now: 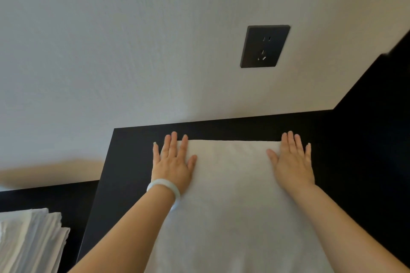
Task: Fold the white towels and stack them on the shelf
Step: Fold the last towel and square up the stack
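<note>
Both palms lie flat, fingers spread, on a white towel (233, 195) spread over the black shelf (124, 162): left hand (174, 162) at its far-left corner, right hand (292, 162) far-right. Folded towels (28, 239) sit lower left.

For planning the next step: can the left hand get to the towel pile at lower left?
Probably yes: the left hand lies flat on the white towel, holding nothing, and nothing stands between it and the towel pile.
</note>
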### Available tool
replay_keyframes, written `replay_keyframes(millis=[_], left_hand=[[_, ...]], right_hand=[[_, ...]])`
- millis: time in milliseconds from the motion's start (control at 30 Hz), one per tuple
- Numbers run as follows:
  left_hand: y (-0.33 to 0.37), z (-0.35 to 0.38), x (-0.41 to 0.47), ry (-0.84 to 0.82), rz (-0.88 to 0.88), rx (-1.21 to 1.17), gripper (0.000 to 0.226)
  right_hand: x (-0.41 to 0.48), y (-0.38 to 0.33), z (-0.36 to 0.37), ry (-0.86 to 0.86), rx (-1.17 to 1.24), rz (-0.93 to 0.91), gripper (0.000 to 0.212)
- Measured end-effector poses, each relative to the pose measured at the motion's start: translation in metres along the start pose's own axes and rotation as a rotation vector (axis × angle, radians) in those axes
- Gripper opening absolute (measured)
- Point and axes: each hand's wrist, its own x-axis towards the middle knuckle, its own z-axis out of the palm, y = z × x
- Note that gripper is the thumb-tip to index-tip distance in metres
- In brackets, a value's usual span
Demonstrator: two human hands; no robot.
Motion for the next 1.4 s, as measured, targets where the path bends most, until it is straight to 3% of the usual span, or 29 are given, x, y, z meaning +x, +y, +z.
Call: replay_keyframes(millis=[67,133,233,300,433,500,600,700,900,1000,1100,1167,1233,1333,1400], left_hand=[[0.01,-0.006,-0.013,0.066,-0.021,0.025,0.069],[0.029,-0.006,-0.045,0.133,0.109,-0.043,0.069],[0.047,0.008,-0.101,0.103,0.305,-0.112,0.064],[0.029,0.017,-0.122,0.083,0.239,-0.066,0.065],[-0.022,0.016,-0.137,0.047,0.003,-0.056,0.069],[-0.022,0.009,-0.147,0.039,-0.031,-0.018,0.073],[0.017,0.004,-0.169,0.066,0.139,-0.048,0.069],[0.047,0.013,-0.194,-0.03,0.365,-0.129,0.063],[-0.014,0.017,-0.213,-0.046,0.33,-0.04,0.066],[-0.045,0.016,-0.217,-0.109,0.393,-0.101,0.074],[-0.061,0.011,-0.219,-0.159,0.474,-0.111,0.083],[-0.063,0.005,-0.22,-0.112,0.506,-0.106,0.079],[-0.06,-0.004,-0.223,-0.02,0.518,-0.126,0.067],[-0.052,-0.014,-0.228,0.133,0.588,-0.156,0.035],[-0.05,-0.016,-0.229,0.123,0.596,-0.169,0.024]], right_hand=[[-0.021,-0.02,-0.003,0.071,0.027,-0.059,0.073],[-0.063,-0.049,0.001,0.067,0.107,-0.249,0.07],[-0.117,-0.067,0.024,-0.035,0.127,-0.465,0.065],[-0.125,-0.043,0.032,-0.024,0.1,-0.414,0.065],[-0.127,0.03,0.024,0.031,0.08,-0.061,0.071],[-0.137,0.038,0.019,0.042,0.027,0.031,0.077],[-0.17,0.0,0.017,0.019,0.154,-0.149,0.076],[-0.209,-0.04,0.023,-0.069,0.17,-0.436,0.07],[-0.217,0.03,0.016,-0.084,0.109,-0.394,0.065],[-0.217,0.061,0.012,-0.196,0.066,-0.473,0.067],[-0.214,0.077,0.001,-0.326,0.189,-0.564,0.081],[-0.213,0.086,-0.005,-0.363,0.274,-0.563,0.084],[-0.214,0.089,-0.008,-0.347,0.319,-0.541,0.073],[-0.221,0.083,-0.006,-0.143,0.248,-0.574,0.049],[-0.226,0.081,-0.005,-0.086,0.109,-0.595,0.056]])
